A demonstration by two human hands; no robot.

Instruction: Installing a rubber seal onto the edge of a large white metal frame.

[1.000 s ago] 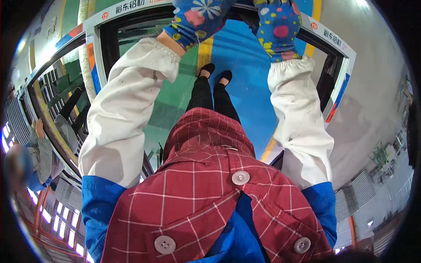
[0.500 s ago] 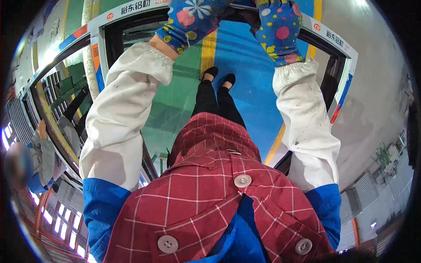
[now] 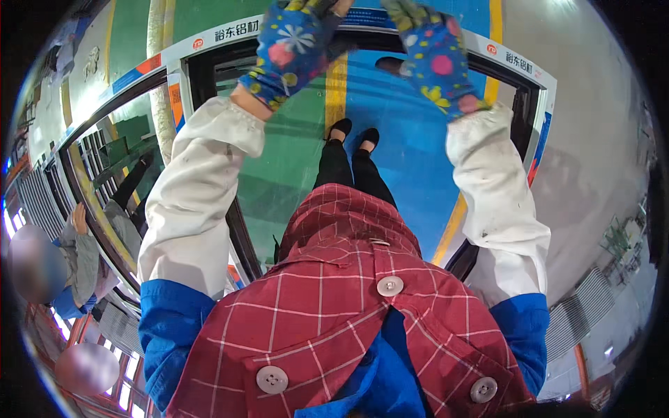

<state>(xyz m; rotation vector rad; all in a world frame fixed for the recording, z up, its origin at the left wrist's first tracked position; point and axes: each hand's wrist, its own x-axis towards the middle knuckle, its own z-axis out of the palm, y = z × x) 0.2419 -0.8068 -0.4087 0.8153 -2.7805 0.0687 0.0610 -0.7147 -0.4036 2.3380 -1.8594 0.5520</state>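
A large frame with a white outer face and dark inner edges stands around my legs, its far rail running across the top. My left hand, in a blue floral glove, lies over the left part of that rail. Its fingers run up toward the picture's top edge, and its thumb side is smeared by motion. My right hand, gloved alike, is over the rail farther right. Its fingers reach across the rail, and its dark thumb stretches out apart from them. Nothing loose shows in either hand.
A second dark frame with glass adjoins on the left, where another person's hand touches its edge. A pale wrapped bar lies beyond. The floor is green and blue with yellow stripes. Ribbed grey panels lie at right.
The frame and both hands sit slightly lower in the picture, so more of the far rail shows. My right thumb has come into sight, stretched leftward. The other person's hand shifted slightly.
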